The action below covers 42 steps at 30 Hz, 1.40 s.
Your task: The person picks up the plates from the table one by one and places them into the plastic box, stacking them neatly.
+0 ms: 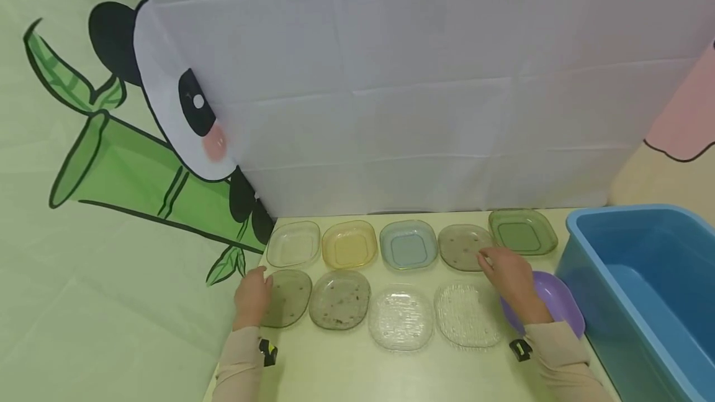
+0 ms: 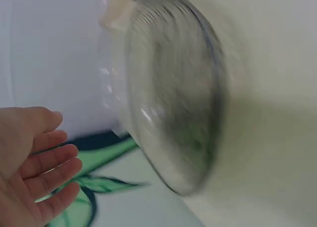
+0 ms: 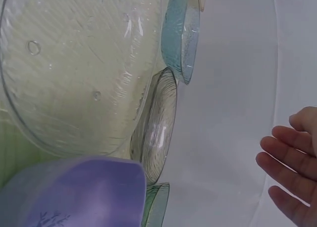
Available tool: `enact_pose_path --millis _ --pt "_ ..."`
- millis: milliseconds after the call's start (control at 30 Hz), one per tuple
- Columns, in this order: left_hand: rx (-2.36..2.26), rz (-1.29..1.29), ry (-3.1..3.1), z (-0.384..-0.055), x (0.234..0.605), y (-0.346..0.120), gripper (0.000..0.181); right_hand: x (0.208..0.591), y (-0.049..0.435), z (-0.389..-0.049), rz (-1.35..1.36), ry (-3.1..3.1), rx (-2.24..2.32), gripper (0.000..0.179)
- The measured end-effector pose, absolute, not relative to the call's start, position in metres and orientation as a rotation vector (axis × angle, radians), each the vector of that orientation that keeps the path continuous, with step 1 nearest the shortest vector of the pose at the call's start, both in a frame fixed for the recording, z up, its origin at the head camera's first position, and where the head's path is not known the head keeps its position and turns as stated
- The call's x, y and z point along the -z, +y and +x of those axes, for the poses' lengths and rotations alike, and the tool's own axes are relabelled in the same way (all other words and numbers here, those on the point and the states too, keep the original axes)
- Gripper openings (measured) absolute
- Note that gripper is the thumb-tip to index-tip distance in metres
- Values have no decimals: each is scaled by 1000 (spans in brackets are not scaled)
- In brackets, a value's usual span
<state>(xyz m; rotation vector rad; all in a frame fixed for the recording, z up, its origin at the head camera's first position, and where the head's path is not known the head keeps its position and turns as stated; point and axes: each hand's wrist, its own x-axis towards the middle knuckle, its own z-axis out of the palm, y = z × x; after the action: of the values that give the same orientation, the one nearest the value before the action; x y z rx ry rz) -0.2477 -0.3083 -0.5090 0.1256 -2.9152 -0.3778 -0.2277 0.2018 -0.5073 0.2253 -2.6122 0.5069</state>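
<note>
My left hand (image 1: 253,296), fingers loosely spread and holding nothing, is beside the leftmost grey plate (image 1: 289,298) of the front row. In the left wrist view a blurred grey plate (image 2: 173,98) stands apart from its fingers. My right hand (image 1: 509,281) hovers between the back-row grey plate (image 1: 460,247) and a purple dish (image 1: 558,303), partly covering the dish; its relaxed fingers hold nothing. The right wrist view shows a clear ribbed plate (image 3: 79,64) and the purple dish (image 3: 94,197) well away from the fingers.
Clear (image 1: 293,244), yellow (image 1: 349,245), blue (image 1: 408,245) and green (image 1: 524,232) dishes line the table's back. A second grey plate (image 1: 339,300) and two clear ribbed plates (image 1: 401,318) sit in front. A deep blue tub (image 1: 592,303) stands right. A printed cloth (image 1: 391,79) hangs behind.
</note>
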Motion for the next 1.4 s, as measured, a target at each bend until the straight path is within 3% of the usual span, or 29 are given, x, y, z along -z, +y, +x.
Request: enact_pose_path --millis 200,633,1400 --pt "388 238 -3012 -238 528 -341 38 512 204 -225 223 -2580 -513 14" --pt "435 444 -3047 -232 540 -352 30 525 205 -219 183 -2647 -533 16" --pt "754 469 -2842 -220 565 -359 26 544 202 -213 114 -2671 -561 12"
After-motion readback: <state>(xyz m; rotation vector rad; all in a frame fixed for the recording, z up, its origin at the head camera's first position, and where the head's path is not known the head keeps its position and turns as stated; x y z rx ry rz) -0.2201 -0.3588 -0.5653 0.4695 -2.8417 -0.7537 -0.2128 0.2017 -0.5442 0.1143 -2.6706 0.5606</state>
